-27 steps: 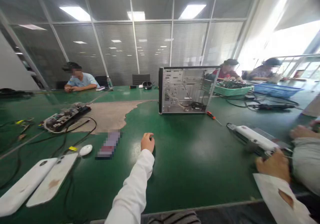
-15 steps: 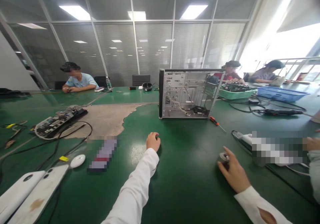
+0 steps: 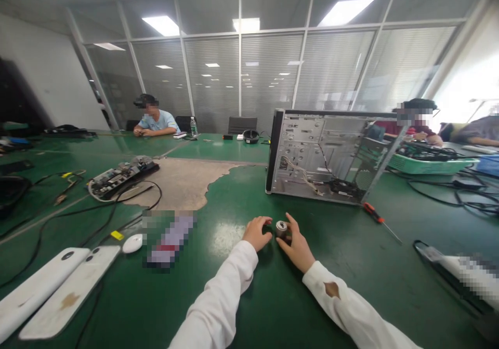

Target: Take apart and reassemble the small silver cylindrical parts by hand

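A small silvery cylinder [image 3: 280,228] with a pale rim and a dark spot on top is in the middle of the near table. My right hand [image 3: 298,247] curls round its right side, with the thumb in front and the index finger behind; what kind of part it is I cannot make out. Close on its left, my left hand [image 3: 257,233] is empty, fingers bent and apart from the thumb, a small gap short of the cylinder. Beyond both hands stands an open computer case [image 3: 319,157], its side off and loose wires inside.
A red-black screwdriver [image 3: 373,212] lies by the case. To the left are a circuit-board assembly [image 3: 122,177], black cables, two long white covers [image 3: 74,292], a white mouse-shaped piece [image 3: 132,243] and a pixelated purple item [image 3: 171,241]. People sit across, near a green basket [image 3: 432,165].
My right hand has brought the small cylinder leftward from the right side of the table to beside my left hand. The view has turned right.
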Demonstrator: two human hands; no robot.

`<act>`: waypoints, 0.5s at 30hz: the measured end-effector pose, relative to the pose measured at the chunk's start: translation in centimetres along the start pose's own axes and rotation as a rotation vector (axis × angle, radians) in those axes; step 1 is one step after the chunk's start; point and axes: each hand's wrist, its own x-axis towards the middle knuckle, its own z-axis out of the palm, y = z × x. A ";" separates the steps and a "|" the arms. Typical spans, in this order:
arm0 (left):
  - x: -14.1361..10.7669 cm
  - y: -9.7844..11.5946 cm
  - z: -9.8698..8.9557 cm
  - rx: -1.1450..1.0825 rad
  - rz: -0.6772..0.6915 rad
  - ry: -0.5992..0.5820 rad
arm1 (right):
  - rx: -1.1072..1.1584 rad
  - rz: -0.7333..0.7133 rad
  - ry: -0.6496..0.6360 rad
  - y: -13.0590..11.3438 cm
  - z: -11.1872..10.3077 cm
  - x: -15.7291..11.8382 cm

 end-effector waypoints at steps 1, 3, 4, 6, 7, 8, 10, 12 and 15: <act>-0.1 0.3 0.0 0.010 0.029 -0.026 | 0.030 0.009 -0.004 0.2 -0.1 -0.2; -0.4 0.7 0.0 0.040 0.072 -0.071 | 0.076 0.024 -0.009 0.7 -0.2 -0.4; -0.5 1.0 0.1 0.057 0.082 -0.083 | 0.089 0.028 -0.012 0.9 -0.3 -0.5; -0.6 1.3 0.2 0.083 0.077 -0.093 | 0.097 0.030 -0.020 1.1 -0.3 -0.6; -0.7 1.5 0.2 0.092 0.067 -0.094 | 0.096 0.029 -0.025 1.2 -0.3 -0.6; -0.7 1.6 0.3 0.098 0.054 -0.095 | 0.095 0.029 -0.027 1.2 -0.3 -0.6; -0.7 1.7 0.4 0.108 0.027 -0.089 | 0.090 0.032 -0.027 1.2 -0.3 -0.5; -0.6 1.8 0.5 0.117 0.011 -0.079 | 0.083 0.038 -0.020 1.2 -0.3 -0.4; -0.5 1.7 0.7 0.121 0.014 -0.067 | 0.076 0.045 -0.014 1.2 -0.4 -0.4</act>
